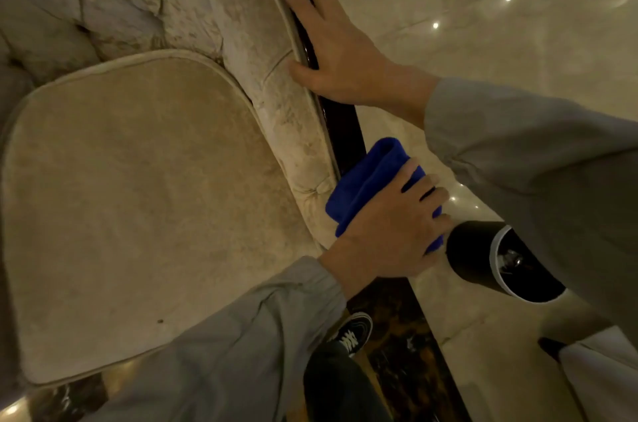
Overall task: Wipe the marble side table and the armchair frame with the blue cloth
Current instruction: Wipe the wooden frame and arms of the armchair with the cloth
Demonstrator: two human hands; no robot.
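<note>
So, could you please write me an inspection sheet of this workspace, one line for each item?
Surface: dark glossy armchair frame, beside the beige seat cushion.
Job's things: blue cloth, folded, lying on the frame; side table not seen.
Clutter: black cylinder with a white rim, close to the cloth; kind unclear.
Grippers: left hand grips the cloth; right hand rests flat on the frame, fingers straight.
Cables: nothing seen.
Surroundings: shiny pale floor with light reflections; a black shoe below.
</note>
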